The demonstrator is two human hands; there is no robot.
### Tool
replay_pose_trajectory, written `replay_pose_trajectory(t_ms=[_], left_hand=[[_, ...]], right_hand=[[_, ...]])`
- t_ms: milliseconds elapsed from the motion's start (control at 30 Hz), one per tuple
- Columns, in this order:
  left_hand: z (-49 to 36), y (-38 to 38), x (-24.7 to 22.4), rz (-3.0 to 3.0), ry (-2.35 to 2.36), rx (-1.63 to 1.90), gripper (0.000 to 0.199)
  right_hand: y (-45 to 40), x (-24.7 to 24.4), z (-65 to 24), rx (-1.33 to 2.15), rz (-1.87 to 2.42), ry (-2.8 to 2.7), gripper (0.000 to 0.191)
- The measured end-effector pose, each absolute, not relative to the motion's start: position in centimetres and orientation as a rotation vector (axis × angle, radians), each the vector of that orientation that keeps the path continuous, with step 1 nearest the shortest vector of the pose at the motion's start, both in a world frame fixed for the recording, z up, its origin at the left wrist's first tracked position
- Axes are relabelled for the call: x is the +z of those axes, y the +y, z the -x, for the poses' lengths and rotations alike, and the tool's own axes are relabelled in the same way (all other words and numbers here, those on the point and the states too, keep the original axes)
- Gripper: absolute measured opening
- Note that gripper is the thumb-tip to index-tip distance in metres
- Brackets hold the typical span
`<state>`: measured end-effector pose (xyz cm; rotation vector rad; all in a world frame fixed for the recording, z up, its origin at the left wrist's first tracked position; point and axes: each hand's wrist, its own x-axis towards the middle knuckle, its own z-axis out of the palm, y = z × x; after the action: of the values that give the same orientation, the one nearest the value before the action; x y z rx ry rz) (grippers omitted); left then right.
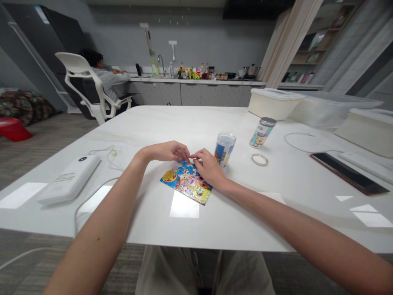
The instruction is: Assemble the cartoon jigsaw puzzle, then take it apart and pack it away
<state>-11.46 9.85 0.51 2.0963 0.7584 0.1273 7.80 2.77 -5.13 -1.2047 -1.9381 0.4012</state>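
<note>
I am sitting at a big white table [147,221] with a marble pattern, in a wide room with grey carpet. Far in front of me is a long grey kitchen counter [196,92] with many bottles on it, and on my left a person in a grey sweater [110,80] sits in a white plastic chair [81,78], turned away from me.

On the right part of the table stand large white plastic boxes [272,103], and near them lies a dark flat phone [348,174]. On the left lies a white rectangular power bank [69,179] with a thin white cable.

The main thing is a small rectangular jigsaw puzzle [187,186], lying flat and a little turned on the table, just in front of me. It has a bright cartoon picture with yellow, pink and red figures, and blue pieces along its far edge, which look uneven.

My left hand [164,151] is curved, with the fingers [184,152] down at the far edge of the puzzle. My right hand [208,168] is half closed over the right side, and its fingertips [192,156] come near my left fingers. I cannot tell if either hand has hold of a piece.

Just beyond my right hand stands a clear cup with a blue label [225,149].
</note>
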Motion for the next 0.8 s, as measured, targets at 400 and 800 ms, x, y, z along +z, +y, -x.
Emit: replay_pose_trajectory(t_ms=[400,800], left_hand=[[11.6,10.3,0.3,-2.201,0.934,0.166,0.036],[10.5,9.0,1.2,-2.433,0.967,-0.078,0.031]], right_hand=[[2.2,-4.8,-7.7,0.329,1.09,-1.875,0.017],[2.1,-5.0,-7.7,0.303,1.238,-2.114,0.01]])
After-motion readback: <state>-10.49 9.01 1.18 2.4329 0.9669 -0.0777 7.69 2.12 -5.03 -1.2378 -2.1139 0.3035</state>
